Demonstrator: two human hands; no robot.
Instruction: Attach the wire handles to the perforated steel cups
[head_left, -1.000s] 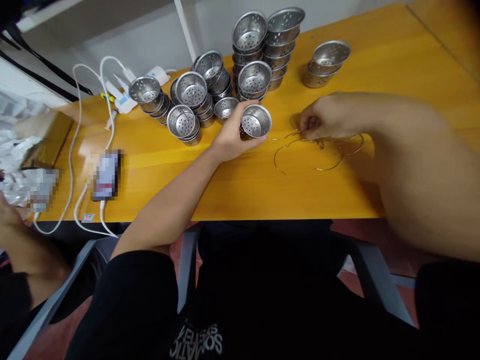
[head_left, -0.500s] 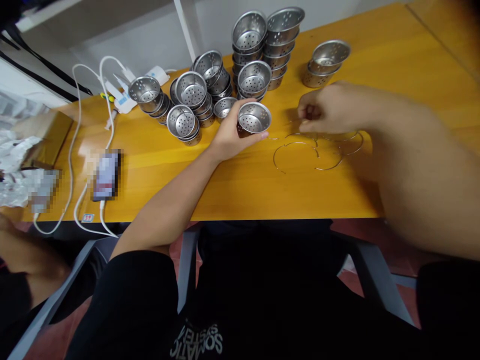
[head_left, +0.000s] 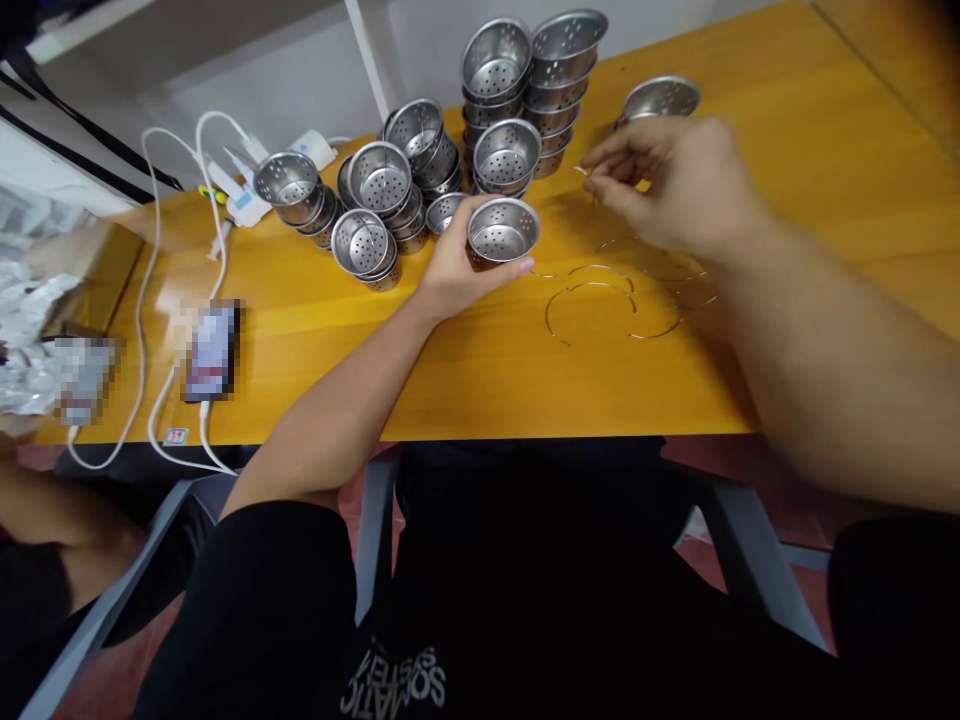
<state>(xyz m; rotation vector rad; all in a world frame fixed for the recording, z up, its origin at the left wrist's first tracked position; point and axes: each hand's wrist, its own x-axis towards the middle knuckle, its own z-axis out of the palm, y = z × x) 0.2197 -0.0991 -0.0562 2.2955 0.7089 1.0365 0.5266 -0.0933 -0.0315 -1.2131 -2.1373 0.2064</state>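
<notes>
My left hand (head_left: pixel 454 270) grips a small perforated steel cup (head_left: pixel 501 231), held just above the yellow table (head_left: pixel 465 370). My right hand (head_left: pixel 667 185) hovers to the right of the cup with thumb and fingers pinched on a thin wire ring (head_left: pixel 582 172), of which only a short bit shows. Several more wire rings (head_left: pixel 600 300) lie flat on the table below that hand.
Stacks of the same steel cups (head_left: pixel 517 90) stand behind my hands, with a lone pair (head_left: pixel 660 98) further right. A phone (head_left: pixel 210 352), white cables (head_left: pixel 150 300) and a power strip (head_left: pixel 240 190) lie at left. Another person's arm (head_left: pixel 52 520) and crumpled foil (head_left: pixel 30 330) are at far left.
My right hand lifted from the rings on the table, up and away with one wire ring pinched. My left hand raised the cup slightly.
</notes>
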